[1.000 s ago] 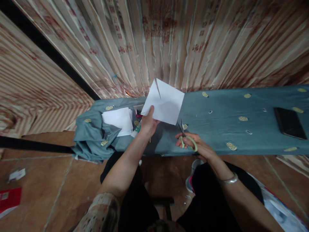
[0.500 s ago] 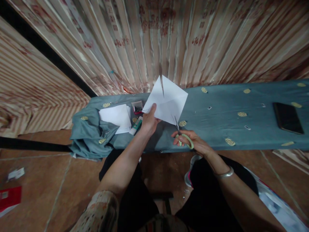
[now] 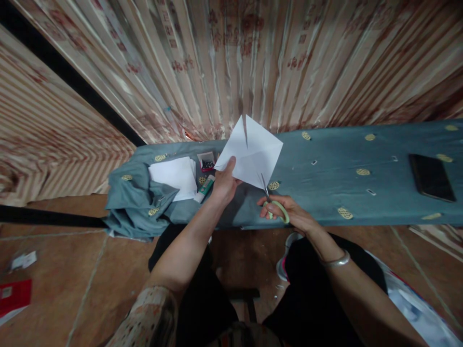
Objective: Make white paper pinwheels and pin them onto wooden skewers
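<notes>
White square paper sheet [image 3: 258, 154], held up above the blue-green cloth-covered bench [image 3: 325, 183], with, at the bench's front edge, the right hand [image 3: 289, 210] closed around pale-green-handled metal scissors [image 3: 266, 193], blade tips at the near corner, and the left hand [image 3: 224, 184] pinching the lower left edge between thumb and fingers. Seemingly partway cut: already slit from the far corner, apparently barely begun at the near one, with no slit visible at the right corner and the left unclear. Beyond, on the bench's left end, a white paper stack [image 3: 175, 176], and, behind the bench, a pleated beige-and-red curtain [image 3: 267, 72].
</notes>
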`<state>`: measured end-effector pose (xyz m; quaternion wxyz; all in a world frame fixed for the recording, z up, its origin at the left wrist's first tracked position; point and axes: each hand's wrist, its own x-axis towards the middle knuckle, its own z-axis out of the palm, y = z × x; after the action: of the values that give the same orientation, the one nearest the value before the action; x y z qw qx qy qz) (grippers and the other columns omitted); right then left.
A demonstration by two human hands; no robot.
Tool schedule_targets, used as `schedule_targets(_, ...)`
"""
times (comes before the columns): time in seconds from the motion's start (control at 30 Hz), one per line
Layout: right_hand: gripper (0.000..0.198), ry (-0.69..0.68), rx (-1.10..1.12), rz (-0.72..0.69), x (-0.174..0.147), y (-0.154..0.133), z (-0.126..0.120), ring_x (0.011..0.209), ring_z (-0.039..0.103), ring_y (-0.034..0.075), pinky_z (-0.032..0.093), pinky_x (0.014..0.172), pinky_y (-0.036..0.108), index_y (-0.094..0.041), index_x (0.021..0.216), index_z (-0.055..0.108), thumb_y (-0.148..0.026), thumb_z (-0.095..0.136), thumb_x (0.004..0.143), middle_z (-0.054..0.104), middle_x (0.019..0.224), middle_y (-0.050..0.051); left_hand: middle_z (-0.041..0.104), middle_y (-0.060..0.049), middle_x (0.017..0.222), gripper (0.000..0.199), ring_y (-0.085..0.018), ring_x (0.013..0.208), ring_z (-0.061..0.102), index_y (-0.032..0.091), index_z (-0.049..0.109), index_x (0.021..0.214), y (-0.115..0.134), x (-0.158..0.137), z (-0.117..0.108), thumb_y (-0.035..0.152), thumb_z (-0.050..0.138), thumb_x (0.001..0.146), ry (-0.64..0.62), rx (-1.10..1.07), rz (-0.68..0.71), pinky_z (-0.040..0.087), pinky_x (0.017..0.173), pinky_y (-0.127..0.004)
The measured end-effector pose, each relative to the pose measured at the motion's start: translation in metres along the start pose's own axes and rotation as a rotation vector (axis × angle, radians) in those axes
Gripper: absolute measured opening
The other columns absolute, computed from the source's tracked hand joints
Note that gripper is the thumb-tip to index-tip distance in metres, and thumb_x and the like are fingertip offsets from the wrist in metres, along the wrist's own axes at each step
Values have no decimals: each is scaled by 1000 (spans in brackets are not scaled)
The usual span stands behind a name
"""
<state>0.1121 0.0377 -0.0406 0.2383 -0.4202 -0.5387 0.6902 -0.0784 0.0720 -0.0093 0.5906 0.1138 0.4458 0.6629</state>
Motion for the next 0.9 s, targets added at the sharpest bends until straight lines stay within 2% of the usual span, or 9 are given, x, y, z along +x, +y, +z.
schedule_targets(0.13,49,20,-35,-1,-1,-3,1,57,56,11,43,52,22,-18,89,71,-61,77,67,70,68,2,76,-9,99,18,-22,97,72,15,67,102,1,0,0,23,68,86,4,11,-3,57,91,-37)
schedule_targets(0.33,47,16,-30,-12,-1,-2,2,55,55,11,42,51,22,-18,84,71,-61,78,67,67,63,1,76,-9,102,26,-21,98,72,15,67,105,1,-1,-1,25,73,82,14,-8,0,57,91,-36)
schedule_targets(0.53,48,31,11,-5,-1,-2,3,53,53,10,41,49,21,-17,82,71,-60,81,62,65,60,0,76,-9,98,21,-20,93,73,14,66,103,1,1,-4,24,70,85,12,-6,-2,57,91,-37)
schedule_targets(0.9,42,53,45,7,2,0,5,47,54,9,42,46,21,-18,78,71,-54,84,61,64,56,-2,76,-7,97,23,-20,97,72,16,67,103,3,1,-5,26,72,83,-2,-5,8,57,91,-35)
